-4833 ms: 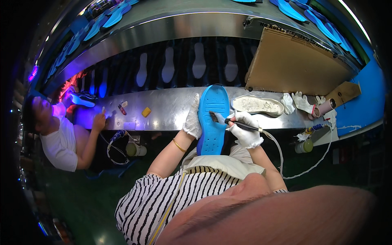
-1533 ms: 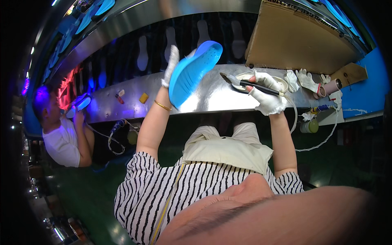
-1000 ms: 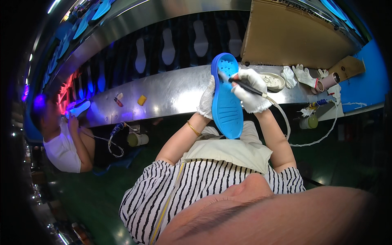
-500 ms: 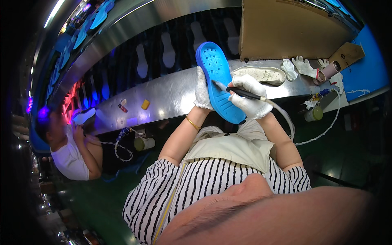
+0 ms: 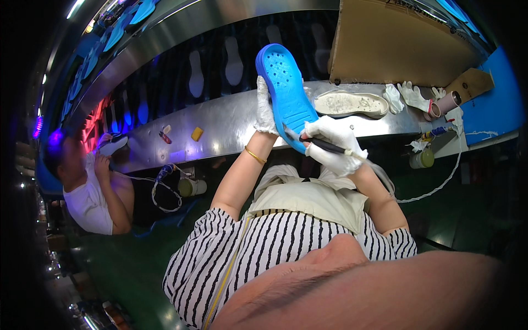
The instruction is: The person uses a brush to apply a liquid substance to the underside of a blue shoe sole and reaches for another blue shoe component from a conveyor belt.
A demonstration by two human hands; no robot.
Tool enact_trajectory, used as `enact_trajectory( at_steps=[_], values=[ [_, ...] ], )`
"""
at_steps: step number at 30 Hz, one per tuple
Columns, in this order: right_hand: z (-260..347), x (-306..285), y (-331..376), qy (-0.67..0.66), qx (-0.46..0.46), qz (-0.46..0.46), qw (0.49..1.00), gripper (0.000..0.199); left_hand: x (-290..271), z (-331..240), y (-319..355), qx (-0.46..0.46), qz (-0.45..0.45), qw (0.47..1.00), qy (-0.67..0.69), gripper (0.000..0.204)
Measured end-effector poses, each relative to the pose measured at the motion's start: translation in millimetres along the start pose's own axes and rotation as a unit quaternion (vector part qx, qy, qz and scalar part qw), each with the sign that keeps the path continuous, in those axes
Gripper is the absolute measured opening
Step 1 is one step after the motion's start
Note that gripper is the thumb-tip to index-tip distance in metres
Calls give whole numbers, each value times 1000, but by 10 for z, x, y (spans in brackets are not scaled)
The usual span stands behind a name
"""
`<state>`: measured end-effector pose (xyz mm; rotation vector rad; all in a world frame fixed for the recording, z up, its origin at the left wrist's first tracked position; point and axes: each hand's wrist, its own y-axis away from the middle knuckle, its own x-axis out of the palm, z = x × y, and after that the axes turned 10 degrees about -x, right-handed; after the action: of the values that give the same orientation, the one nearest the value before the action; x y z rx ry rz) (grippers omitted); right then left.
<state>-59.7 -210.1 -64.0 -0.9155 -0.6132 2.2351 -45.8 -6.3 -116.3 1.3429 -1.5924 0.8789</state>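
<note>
Gripping blue clog (image 5: 286, 93) — left hand (image 5: 265, 107) fingers closed; right hand (image 5: 333, 146) fingers pinching pen-like tool (image 5: 322, 144).

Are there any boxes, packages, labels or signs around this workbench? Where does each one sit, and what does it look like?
Large cardboard sheet: stands behind the metal bench at upper right; flat, plain brown.
Small cardboard piece: lies at the bench's right end, against the blue panel; brown, with a dark round mark.
No screens or signs show; any labels are too small to tell.
</note>
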Motion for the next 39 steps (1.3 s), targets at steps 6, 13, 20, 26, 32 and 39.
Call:
enact_trajectory(
  at_steps=[6, 13, 20, 26, 32, 39],
  values=[
    [-382, -123, -28, -38, 105, -127, 986, 14, 236, 97, 224, -7, -3, 996, 90, 96],
    [-296, -42, -60, -180, 127, -163, 962, 9, 267, 346, 322, 14, -1, 1000, 14, 98],
    [-170, 122, 7, -238, 141, -184, 943, 12, 219, 188, 225, 77, 65, 995, -2, 95],
    [-37, 185, 59, -128, 43, -105, 985, 12, 392, 197, 216, 91, 96, 991, -28, 91],
    [-258, 72, 115, -196, 76, -168, 963, 14, 485, 144, 201, 98, 117, 987, -47, 92],
    [-257, 0, 86, -318, 109, -101, 936, 12, 444, 59, 161, 57, 148, 986, -46, 93]
  ],
)
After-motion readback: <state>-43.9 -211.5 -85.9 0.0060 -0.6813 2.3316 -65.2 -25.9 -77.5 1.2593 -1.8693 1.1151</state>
